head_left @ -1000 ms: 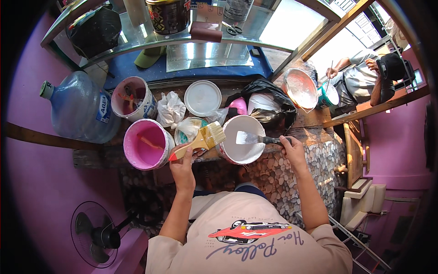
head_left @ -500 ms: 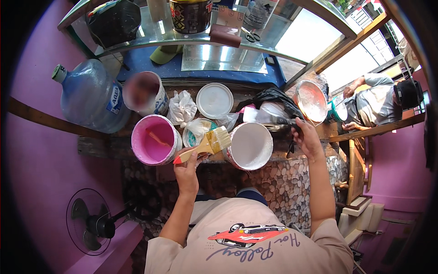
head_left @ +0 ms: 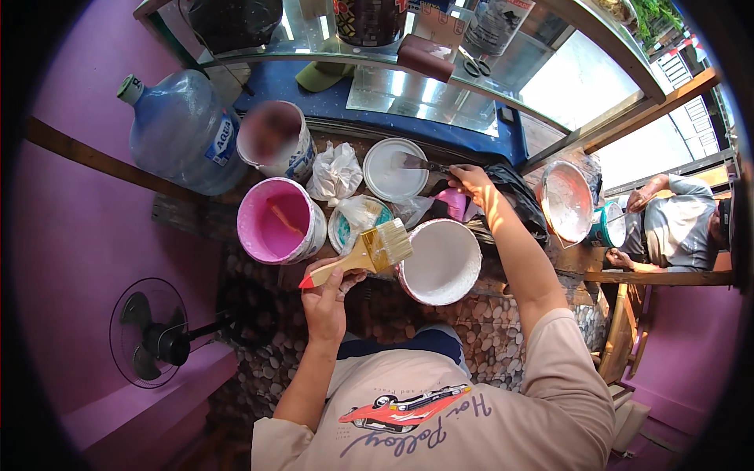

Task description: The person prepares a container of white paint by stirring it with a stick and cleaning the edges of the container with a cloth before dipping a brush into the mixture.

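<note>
My left hand (head_left: 325, 304) is closed round the wooden handle of a wide flat paintbrush (head_left: 383, 246), its pale bristles pointing right, by the rim of a white bucket (head_left: 441, 263) with whitish contents. Reaching forward, my right hand (head_left: 471, 182) grips the dark handle of a putty knife (head_left: 415, 162). The knife's blade lies over the round white lid (head_left: 385, 185); whether it touches cannot be made out. Left of the brush stands a bucket with a pink inside (head_left: 275, 220) and an orange stick in it. A white plastic bag (head_left: 336, 171) lies between the lid and another paint bucket (head_left: 300, 161).
A large water bottle (head_left: 184, 133) stands at far left, above a fan (head_left: 161, 337). A glass case (head_left: 542, 74) rises behind the bench. At right are a black bag (head_left: 510, 192), a tilted pail (head_left: 567, 204) and another person (head_left: 679, 224) beside a teal-and-white bucket (head_left: 609, 225).
My right hand has carried the putty knife left and forward, from beside the black bag to the white lid. The left hand still holds the brush near the white bucket. The view has shifted.
</note>
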`<move>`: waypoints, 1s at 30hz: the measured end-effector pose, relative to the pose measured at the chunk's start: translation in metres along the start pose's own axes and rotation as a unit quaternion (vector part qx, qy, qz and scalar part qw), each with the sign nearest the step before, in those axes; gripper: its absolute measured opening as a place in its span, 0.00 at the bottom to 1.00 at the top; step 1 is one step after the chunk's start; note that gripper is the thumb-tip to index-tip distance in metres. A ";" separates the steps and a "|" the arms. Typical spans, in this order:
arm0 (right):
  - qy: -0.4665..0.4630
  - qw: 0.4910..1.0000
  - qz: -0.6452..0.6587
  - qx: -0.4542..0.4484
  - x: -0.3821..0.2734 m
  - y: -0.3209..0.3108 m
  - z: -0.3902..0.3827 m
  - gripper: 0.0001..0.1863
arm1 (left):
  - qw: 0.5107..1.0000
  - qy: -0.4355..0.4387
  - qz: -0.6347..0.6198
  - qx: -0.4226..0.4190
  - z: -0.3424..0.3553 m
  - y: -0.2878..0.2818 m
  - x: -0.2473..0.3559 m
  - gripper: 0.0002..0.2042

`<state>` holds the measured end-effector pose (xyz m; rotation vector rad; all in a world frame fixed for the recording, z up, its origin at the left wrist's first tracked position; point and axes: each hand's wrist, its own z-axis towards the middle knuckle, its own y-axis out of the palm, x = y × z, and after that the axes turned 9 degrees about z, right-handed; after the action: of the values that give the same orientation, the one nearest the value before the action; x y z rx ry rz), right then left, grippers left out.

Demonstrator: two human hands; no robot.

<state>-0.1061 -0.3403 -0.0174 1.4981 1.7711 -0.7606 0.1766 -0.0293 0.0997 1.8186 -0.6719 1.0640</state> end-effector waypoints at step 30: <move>-0.398 0.827 -0.073 0.390 0.049 0.056 -0.366 0.13 | 0.874 -0.302 -0.225 -0.306 0.041 0.057 -0.010 0.30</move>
<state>-0.1036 -0.0121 0.1602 1.1756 0.9389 -2.0139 0.1431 -0.0916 0.1053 1.5934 -0.7747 -0.0683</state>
